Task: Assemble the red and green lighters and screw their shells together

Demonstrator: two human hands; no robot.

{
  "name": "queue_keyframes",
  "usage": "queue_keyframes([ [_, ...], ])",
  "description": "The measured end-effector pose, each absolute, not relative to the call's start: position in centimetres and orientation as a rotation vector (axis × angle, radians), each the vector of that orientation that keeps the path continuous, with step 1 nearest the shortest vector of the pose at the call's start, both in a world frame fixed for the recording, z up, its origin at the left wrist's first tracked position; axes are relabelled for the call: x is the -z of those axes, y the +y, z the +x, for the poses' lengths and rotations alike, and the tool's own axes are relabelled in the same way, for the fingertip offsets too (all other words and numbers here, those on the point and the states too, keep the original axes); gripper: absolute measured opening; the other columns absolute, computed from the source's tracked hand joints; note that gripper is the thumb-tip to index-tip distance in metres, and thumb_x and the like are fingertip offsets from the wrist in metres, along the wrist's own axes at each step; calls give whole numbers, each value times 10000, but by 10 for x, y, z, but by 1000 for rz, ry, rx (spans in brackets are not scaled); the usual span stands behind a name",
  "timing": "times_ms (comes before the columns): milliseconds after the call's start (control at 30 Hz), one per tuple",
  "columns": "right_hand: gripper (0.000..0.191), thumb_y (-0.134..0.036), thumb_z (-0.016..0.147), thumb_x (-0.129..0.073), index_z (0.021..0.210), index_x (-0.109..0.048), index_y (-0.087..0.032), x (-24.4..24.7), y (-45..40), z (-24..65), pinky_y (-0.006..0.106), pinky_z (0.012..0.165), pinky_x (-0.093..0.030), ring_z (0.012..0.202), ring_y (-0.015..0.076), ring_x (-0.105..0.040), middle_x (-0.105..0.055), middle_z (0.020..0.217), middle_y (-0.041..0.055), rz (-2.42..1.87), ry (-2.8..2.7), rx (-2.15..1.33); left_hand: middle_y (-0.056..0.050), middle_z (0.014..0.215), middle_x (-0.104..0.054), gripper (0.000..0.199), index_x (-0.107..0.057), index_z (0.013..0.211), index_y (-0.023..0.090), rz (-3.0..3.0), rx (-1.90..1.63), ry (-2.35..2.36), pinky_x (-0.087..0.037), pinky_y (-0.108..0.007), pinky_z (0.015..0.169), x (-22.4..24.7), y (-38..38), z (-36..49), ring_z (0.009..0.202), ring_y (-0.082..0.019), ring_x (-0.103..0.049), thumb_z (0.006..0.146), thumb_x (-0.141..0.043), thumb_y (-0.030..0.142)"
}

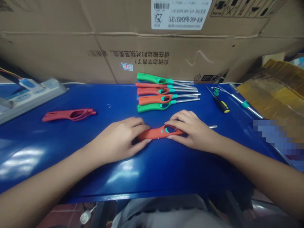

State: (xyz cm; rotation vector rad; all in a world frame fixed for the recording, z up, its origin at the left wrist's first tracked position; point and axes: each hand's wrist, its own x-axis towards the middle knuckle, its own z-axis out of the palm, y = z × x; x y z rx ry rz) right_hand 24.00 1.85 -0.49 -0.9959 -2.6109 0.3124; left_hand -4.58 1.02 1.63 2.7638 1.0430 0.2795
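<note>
Reddish floor tiles [64,215] show below the glossy blue table [152,177], whose top mirrors pale light. On it, the left hand [124,134] grips one end of an orange lighter [156,133] between thumb and curled fingers; the right hand [194,129] likewise grips the other. Beyond lie a screwdriver [220,104] and rowed lighters [154,100], before a large cardboard box [71,47].

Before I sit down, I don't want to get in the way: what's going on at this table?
The left hand grips the butt end of an orange lighter low over the blue table, while the right hand grips it around the trigger loop. A metal tube tip shows beyond the right hand. Behind lies a row of green and orange-red lighters; a red handle lies off left, a screwdriver off right.
</note>
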Motion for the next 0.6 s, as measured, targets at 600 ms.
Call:
queue_keyframes([
  [600, 428, -398, 932, -672, 1293, -678, -167, 10, 12, 236, 450, 884, -510, 992, 267, -582, -636, 1073, 129, -1101, -2545, -350, -83, 1011, -682, 261, -700, 1149, 169, 2853, -200, 1127, -569, -355, 743, -13, 3, -41, 867, -241, -689, 970, -598, 329],
])
